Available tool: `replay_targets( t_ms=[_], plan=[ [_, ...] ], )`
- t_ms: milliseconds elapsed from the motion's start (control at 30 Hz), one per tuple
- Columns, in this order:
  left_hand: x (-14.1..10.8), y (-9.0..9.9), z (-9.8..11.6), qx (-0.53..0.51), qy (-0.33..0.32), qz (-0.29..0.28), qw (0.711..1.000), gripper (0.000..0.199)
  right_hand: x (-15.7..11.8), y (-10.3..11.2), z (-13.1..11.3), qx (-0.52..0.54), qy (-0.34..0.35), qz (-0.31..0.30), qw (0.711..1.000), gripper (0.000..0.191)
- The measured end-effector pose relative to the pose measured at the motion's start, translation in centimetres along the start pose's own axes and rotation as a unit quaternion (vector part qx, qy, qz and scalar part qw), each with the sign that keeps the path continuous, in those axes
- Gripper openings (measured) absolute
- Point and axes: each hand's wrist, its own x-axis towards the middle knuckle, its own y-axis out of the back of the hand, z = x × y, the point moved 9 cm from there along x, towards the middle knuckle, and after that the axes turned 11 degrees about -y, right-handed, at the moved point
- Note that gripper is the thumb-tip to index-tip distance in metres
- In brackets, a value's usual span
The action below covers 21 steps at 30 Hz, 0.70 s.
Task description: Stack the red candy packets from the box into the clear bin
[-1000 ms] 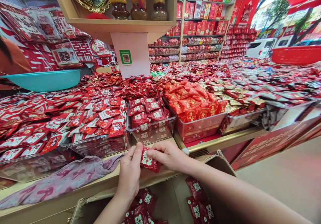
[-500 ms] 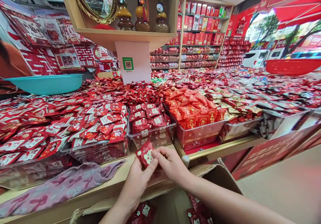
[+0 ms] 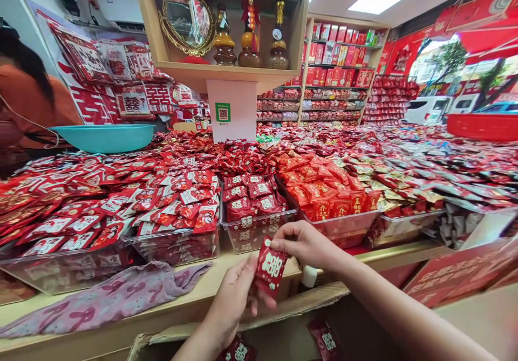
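A small dark red candy packet (image 3: pixel 271 266) with pale double-happiness characters is held up in front of the counter. My right hand (image 3: pixel 309 245) pinches its top corner between thumb and fingers. My left hand (image 3: pixel 234 293) grips its left edge, thumb in front and fingertips showing below and behind. Just beyond, a clear plastic bin (image 3: pixel 259 231) holds matching packets (image 3: pixel 257 188) in neat rows at the front. Below my hands is an open cardboard box (image 3: pixel 299 310), with a few similar packets (image 3: pixel 326 339) inside.
Clear bins of red packets (image 3: pixel 174 199) and orange-red packets (image 3: pixel 329 193) flank the middle bin. A pink patterned cloth (image 3: pixel 117 296) lies along the counter edge. Behind are a teal basin (image 3: pixel 105 137), a red basin (image 3: pixel 481 126), a display cabinet (image 3: pixel 226 75) and a person in orange (image 3: pixel 36 96).
Both hands and the packet have shifted right in view, and the packet now faces me more upright. My right hand has moved to its top corner. The camera view has tilted up and turned left.
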Motion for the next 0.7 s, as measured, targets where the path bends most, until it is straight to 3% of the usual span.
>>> replay_targets(
  t_ms=[100, 200, 367, 700],
  plan=[
    [0.1, 1.3, 0.3, -0.047, -0.005, 0.080, 0.996, 0.037, 2.1, 3.1, -1.5, 0.050, -0.012, 0.092, 0.994, 0.024],
    [0.1, 1.5, -0.1, -0.044, 0.005, 0.088, 0.995, 0.033, 5.5, 4.6, -2.3, 0.083, -0.064, 0.146, 0.984, 0.012],
    [0.2, 1.5, -0.8, -0.022, -0.004, 0.070, 0.997, 0.026, 10.1, 3.3, -1.9, 0.017, -0.142, 0.161, 0.976, 0.007],
    [0.3, 0.7, -1.1, 0.011, -0.007, 0.002, 1.000, 0.022, 13.0, 2.8, -0.9, -0.125, -0.123, 0.181, 0.968, 0.006]
  ],
)
